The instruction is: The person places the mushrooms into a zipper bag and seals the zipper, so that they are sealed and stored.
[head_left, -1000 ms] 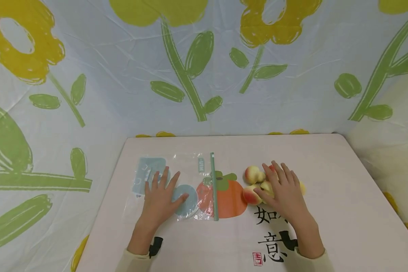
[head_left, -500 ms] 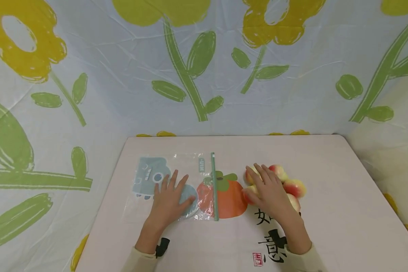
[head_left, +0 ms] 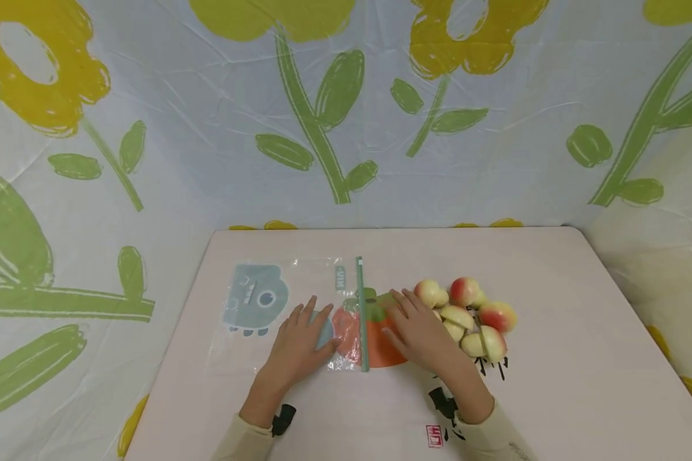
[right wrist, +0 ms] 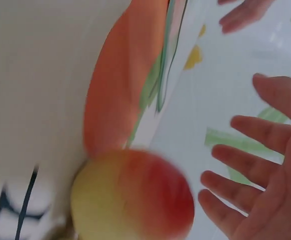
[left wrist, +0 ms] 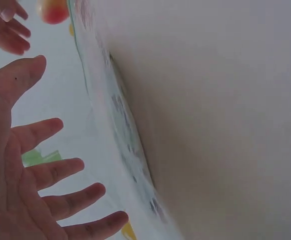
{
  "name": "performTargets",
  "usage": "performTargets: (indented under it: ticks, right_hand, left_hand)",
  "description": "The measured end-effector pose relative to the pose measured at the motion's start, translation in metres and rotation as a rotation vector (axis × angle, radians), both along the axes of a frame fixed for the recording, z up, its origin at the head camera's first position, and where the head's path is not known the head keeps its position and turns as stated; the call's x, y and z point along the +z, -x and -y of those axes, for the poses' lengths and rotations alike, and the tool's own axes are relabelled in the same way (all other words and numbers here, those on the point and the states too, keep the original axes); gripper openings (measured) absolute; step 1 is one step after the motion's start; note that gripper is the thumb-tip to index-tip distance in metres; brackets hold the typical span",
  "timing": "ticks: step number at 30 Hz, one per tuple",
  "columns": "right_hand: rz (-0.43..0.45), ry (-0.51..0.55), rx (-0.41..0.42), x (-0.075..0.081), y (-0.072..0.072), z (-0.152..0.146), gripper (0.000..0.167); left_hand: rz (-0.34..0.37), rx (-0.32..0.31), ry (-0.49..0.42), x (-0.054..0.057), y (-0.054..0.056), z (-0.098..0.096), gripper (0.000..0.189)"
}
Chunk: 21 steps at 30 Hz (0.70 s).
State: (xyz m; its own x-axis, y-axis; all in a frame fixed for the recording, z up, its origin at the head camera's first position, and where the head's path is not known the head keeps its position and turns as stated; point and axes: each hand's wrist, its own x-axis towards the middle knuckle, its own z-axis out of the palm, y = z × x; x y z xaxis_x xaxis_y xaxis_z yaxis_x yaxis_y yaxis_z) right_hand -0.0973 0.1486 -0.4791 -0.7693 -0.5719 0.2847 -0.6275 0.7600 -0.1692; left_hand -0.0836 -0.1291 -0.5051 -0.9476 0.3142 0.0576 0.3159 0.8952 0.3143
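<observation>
A clear zip bag with a blue monster print lies flat on the table, its green zip edge on the right. Above the bag hovers my left hand, fingers spread and holding nothing; the left wrist view shows its palm apart from the plastic. My right hand is also spread and empty, over the printed persimmon between the bag and a cluster of red-and-yellow, peach-like fruits. Several of these show pale sides. One fruit looms close in the right wrist view; the hand partly hides the cluster in the head view.
The pale table cover bears a printed orange persimmon, black characters and a red seal. A flower-printed cloth hangs behind the table and at both sides.
Both hands have moved inward: the right from over the fruits leftward to the printed persimmon, the left rightward across the bag. Fruits and bag stay in place, and more of the fruits now show.
</observation>
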Motion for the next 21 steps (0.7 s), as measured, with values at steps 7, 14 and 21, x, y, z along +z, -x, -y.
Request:
performTargets:
  ticks: [7, 14, 21]
  right_hand:
    - [-0.015, -0.033, 0.071, -0.014, 0.0, 0.017, 0.039]
    - [0.022, -0.072, 0.11, -0.02, -0.005, 0.028, 0.038]
    - [0.119, -0.09, 0.078, -0.021, -0.008, 0.031, 0.036]
  left_hand:
    - [0.037, -0.018, -0.007, -0.003, -0.001, -0.005, 0.069]
    - [0.069, -0.032, 0.002, -0.005, -0.001, -0.003, 0.07]
    - [0.104, -0.041, 0.021, -0.008, -0.001, -0.002, 0.072]
